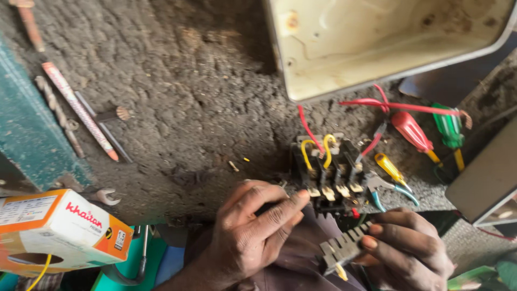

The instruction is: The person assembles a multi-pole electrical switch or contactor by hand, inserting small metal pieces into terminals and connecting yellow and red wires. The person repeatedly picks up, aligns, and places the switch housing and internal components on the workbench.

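Note:
A black row of switches (329, 175) with yellow and red wire loops on its back lies at the near edge of a rough, dirty workbench (188, 108). My left hand (253, 231) rests against its left end, index finger stretched onto the terminals. My right hand (409, 248) holds a grey ribbed strip (342, 249) with a yellow wire stub, just below the switch row.
A cream metal box (377, 43) stands open at the back right. Red (412, 131), green (448, 129) and yellow (389, 167) screwdrivers and pliers (385, 188) lie right of the switches. Drill bits and a pencil (81, 110) lie left. An orange-white carton (59, 229) and spanner (105, 196) sit near left.

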Tool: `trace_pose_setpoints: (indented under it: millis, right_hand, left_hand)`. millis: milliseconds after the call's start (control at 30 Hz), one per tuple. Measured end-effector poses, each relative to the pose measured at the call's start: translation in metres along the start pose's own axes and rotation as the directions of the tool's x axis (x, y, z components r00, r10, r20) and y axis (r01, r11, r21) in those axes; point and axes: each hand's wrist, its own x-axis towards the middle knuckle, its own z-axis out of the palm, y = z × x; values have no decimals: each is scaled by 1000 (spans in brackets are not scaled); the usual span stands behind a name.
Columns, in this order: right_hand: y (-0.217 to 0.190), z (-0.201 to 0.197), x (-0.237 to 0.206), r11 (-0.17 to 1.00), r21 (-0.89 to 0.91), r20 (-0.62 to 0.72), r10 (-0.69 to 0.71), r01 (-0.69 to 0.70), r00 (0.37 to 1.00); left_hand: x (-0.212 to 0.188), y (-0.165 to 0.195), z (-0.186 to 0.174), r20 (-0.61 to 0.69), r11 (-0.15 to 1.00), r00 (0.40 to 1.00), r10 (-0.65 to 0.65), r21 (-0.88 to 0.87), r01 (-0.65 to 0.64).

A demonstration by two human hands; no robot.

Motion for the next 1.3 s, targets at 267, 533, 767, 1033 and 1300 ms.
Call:
trace_pose_setpoints:
  millis: [267, 533, 767, 1033, 1300]
  right_hand:
    - [14, -2, -17, 971, 124, -115, -192, 206, 975]
    - [13, -10, -35, 963, 148, -234, -189, 227, 954]
    - [6, -13, -60, 973, 90, -328, -171, 211, 929]
    - [-12, -11, -76, 959, 11, -375, -259, 284, 890]
    - [-54, -12, -113, 980, -162, -320, -165, 118, 933]
  left_hand:
    - [-3, 20, 10, 22, 979, 999, -38, 199, 33]
    - [-11, 25, 12, 29, 978, 996, -83, 193, 76]
    - [-29, 34, 12, 61, 972, 998, -19, 234, 4]
    - [-65, 48, 21, 127, 984, 992, 0, 177, -22]
    - [-105, 68, 27, 301, 996, 951, 77, 15, -85]
